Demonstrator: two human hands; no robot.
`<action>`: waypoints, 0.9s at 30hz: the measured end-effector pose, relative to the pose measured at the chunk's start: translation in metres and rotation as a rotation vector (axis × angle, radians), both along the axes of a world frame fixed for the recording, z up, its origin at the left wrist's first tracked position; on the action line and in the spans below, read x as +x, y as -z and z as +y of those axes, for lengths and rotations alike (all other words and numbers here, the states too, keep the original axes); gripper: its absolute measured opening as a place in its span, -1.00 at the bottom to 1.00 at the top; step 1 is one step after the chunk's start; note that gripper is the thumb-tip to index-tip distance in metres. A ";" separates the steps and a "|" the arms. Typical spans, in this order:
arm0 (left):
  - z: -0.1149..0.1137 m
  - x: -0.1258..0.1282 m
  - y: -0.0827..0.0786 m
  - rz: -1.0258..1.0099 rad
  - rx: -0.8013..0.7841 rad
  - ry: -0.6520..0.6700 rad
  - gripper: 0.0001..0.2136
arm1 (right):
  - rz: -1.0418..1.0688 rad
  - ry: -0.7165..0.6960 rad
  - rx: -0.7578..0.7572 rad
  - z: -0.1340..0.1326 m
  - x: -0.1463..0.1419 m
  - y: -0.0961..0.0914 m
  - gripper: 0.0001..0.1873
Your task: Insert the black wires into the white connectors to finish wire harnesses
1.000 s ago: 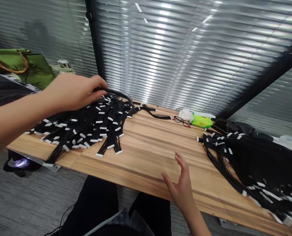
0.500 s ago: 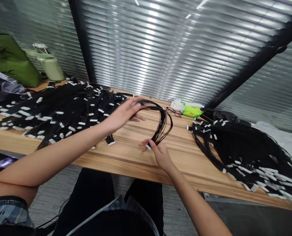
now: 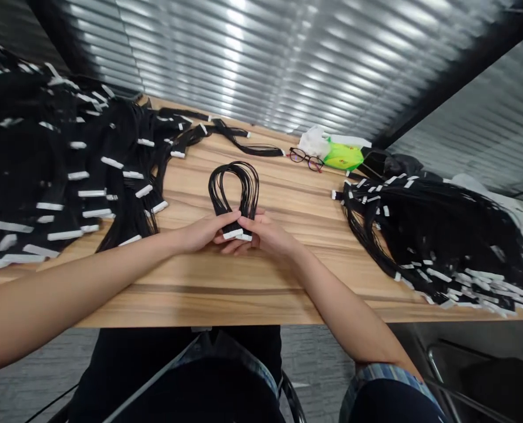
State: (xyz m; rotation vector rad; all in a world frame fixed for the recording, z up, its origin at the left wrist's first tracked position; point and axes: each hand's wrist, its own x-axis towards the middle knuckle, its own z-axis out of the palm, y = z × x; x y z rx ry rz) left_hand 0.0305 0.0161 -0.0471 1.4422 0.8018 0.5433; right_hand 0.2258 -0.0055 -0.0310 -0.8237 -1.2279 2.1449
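A looped bundle of thin black wires [image 3: 234, 185] stands up from my hands at the middle of the wooden table, with its white connector ends [image 3: 234, 235] pinched together at the bottom. My left hand [image 3: 204, 231] and my right hand [image 3: 262, 232] meet there, both closed on the connectors. To the left lies a large pile of black wire harnesses with white connectors [image 3: 67, 170]. A similar pile [image 3: 424, 235] lies to the right, apart from my right hand.
The wood table [image 3: 261, 294] ends just before my lap. Loose black wires [image 3: 248, 147], a pair of glasses [image 3: 306, 158], white tissue [image 3: 313, 143] and a green packet [image 3: 343, 156] lie along the back, in front of window blinds [image 3: 265, 53]. A dark bag [image 3: 402, 165] sits at the back right.
The wire bundle has come in toward the table's middle, and my two hands have closed together on its connector ends. My view has swung left and down, so the left pile sits further left.
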 end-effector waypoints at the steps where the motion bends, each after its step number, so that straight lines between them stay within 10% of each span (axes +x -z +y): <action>1: -0.002 0.000 0.000 -0.026 -0.045 0.019 -0.50 | 0.006 0.023 -0.019 -0.002 -0.001 0.000 -0.44; 10: -0.011 0.004 -0.022 -0.236 -0.302 -0.074 -0.58 | 0.065 0.451 -0.134 -0.037 -0.025 0.003 -0.67; 19: -0.016 0.003 -0.027 -0.227 -0.320 0.010 -0.40 | 0.047 0.293 -0.250 -0.036 -0.013 -0.003 -0.71; 27: -0.022 0.011 -0.013 -0.186 -0.208 -0.026 -0.49 | -0.018 0.510 -0.125 -0.048 -0.023 -0.007 -0.76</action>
